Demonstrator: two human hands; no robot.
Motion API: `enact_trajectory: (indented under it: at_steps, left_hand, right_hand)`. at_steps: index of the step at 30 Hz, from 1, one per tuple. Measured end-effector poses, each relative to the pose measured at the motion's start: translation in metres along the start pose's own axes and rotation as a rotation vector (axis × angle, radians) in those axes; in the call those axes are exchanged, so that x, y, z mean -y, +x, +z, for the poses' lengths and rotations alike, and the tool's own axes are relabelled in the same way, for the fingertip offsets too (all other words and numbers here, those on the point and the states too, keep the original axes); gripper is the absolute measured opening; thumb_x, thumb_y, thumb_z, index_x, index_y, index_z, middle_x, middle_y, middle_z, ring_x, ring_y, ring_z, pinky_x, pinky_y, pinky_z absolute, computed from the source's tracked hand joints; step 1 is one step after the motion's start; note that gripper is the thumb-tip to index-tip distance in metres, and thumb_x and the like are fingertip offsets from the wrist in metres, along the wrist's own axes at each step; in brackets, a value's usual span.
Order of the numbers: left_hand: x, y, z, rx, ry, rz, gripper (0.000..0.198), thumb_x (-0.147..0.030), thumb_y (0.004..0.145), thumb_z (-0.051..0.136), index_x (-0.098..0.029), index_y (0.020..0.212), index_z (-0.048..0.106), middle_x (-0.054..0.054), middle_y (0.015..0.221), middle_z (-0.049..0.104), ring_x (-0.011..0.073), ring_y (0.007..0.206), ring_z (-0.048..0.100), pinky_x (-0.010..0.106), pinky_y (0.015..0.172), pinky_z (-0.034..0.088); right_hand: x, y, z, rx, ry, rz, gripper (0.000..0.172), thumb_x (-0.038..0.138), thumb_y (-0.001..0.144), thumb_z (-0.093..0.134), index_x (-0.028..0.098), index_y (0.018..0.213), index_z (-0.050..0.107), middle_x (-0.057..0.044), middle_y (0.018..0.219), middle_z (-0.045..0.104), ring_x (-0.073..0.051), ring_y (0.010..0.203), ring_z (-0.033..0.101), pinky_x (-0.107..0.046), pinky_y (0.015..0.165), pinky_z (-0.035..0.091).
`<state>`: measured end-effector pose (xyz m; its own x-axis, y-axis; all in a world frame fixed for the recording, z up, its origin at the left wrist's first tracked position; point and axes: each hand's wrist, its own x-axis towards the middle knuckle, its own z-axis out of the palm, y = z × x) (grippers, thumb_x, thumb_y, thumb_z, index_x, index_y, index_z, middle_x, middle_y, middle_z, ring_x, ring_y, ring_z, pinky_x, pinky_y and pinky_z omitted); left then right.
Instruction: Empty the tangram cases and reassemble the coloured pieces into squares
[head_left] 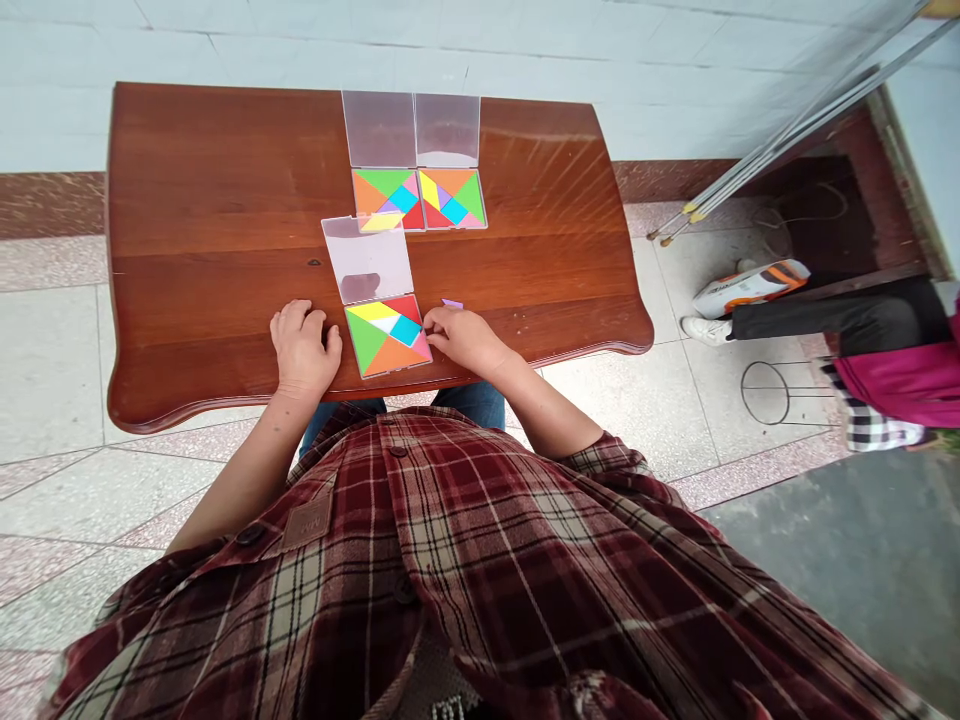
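The near tangram case (388, 335), its clear lid swung open, lies at the front edge of the wooden table (210, 220). The left hand (302, 347) rests palm down just left of it, loosely curled and holding nothing. The right hand (466, 338) has bent fingertips at its right edge; whether they pinch a piece I cannot tell. A loose purple piece (452, 303) lies just right of the case.

The person wears a maroon plaid shirt (450, 560), dark-buttoned, and blue jeans (480, 402).

Both hands flank the near tangram tray (388, 337) — left hand (303, 347), right hand (466, 338).
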<state>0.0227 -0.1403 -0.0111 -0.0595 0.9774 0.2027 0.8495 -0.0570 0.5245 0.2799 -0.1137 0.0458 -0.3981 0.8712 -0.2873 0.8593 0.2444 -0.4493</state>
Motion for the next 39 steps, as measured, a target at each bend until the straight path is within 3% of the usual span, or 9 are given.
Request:
enact_trajectory:
  at_steps: [4, 11, 19, 23, 28, 34, 39]
  left_hand:
    - [0.0, 0.0, 0.001, -0.007, 0.008, 0.017, 0.023, -0.032, 0.082, 0.051, -0.017, 0.097, 0.061, 0.018, 0.129, 0.057, 0.0366, 0.13, 0.047, 0.058, 0.114, 0.03]
    - [0.001, 0.0, 0.003, -0.021, 0.0, 0.012, 0.024, -0.031, 0.082, 0.053, -0.018, 0.099, 0.062, 0.016, 0.129, 0.058, 0.035, 0.131, 0.046, 0.058, 0.115, 0.029]
    - [0.0, 0.0, 0.002, 0.004, 0.024, 0.005, 0.023, -0.031, 0.083, 0.051, -0.016, 0.097, 0.061, 0.018, 0.131, 0.056, 0.0359, 0.132, 0.045, 0.057, 0.115, 0.029]
    - [-0.002, -0.001, 0.0, 0.008, 0.021, -0.003, 0.023, -0.032, 0.082, 0.051, -0.016, 0.096, 0.06, 0.019, 0.131, 0.055, 0.0363, 0.133, 0.045, 0.057, 0.116, 0.028]
    - [-0.003, 0.001, -0.002, 0.044, 0.0, -0.018, 0.023, -0.03, 0.08, 0.053, -0.016, 0.097, 0.061, 0.019, 0.132, 0.054, 0.037, 0.134, 0.043, 0.058, 0.116, 0.026]
    - [-0.003, 0.0, -0.001, 0.011, 0.004, -0.011, 0.023, -0.031, 0.081, 0.052, -0.018, 0.097, 0.061, 0.017, 0.131, 0.056, 0.036, 0.132, 0.045, 0.058, 0.115, 0.028]
    - [-0.002, 0.0, 0.0, 0.001, 0.006, -0.006, 0.024, -0.031, 0.082, 0.052, -0.018, 0.098, 0.062, 0.018, 0.13, 0.057, 0.0372, 0.132, 0.046, 0.059, 0.114, 0.028]
  right_hand:
    - [0.001, 0.004, -0.004, -0.056, 0.014, -0.03, 0.021, 0.016, 0.086, 0.053, 0.018, 0.104, 0.065, -0.006, 0.099, 0.063, -0.019, 0.087, 0.056, -0.029, 0.077, 0.041]
    - [0.017, 0.021, 0.004, 0.062, -0.055, -0.157, 0.04, 0.016, 0.086, 0.055, 0.018, 0.125, 0.062, -0.011, 0.123, 0.06, -0.023, 0.099, 0.059, -0.033, 0.086, 0.045]
    - [0.016, 0.024, 0.007, 0.087, -0.081, -0.142, 0.045, 0.007, 0.088, 0.043, 0.02, 0.126, 0.063, -0.009, 0.123, 0.061, -0.021, 0.099, 0.059, -0.032, 0.087, 0.046]
    - [0.007, 0.021, -0.001, -0.007, -0.01, -0.155, 0.043, 0.012, 0.09, 0.041, 0.021, 0.126, 0.062, -0.008, 0.114, 0.062, -0.021, 0.096, 0.058, -0.032, 0.085, 0.046]
    - [-0.013, 0.016, -0.016, -0.138, 0.007, -0.07, 0.043, 0.01, 0.088, 0.039, 0.016, 0.124, 0.062, -0.011, 0.109, 0.062, -0.022, 0.093, 0.058, -0.035, 0.087, 0.046]
    - [0.006, 0.018, 0.002, -0.003, -0.015, -0.191, 0.039, 0.014, 0.09, 0.04, 0.021, 0.122, 0.064, -0.008, 0.11, 0.062, -0.02, 0.096, 0.058, -0.031, 0.085, 0.046]
    - [0.018, 0.029, 0.017, 0.089, -0.13, -0.182, 0.041, 0.013, 0.09, 0.04, 0.024, 0.121, 0.065, -0.008, 0.109, 0.061, -0.019, 0.085, 0.059, -0.03, 0.076, 0.045]
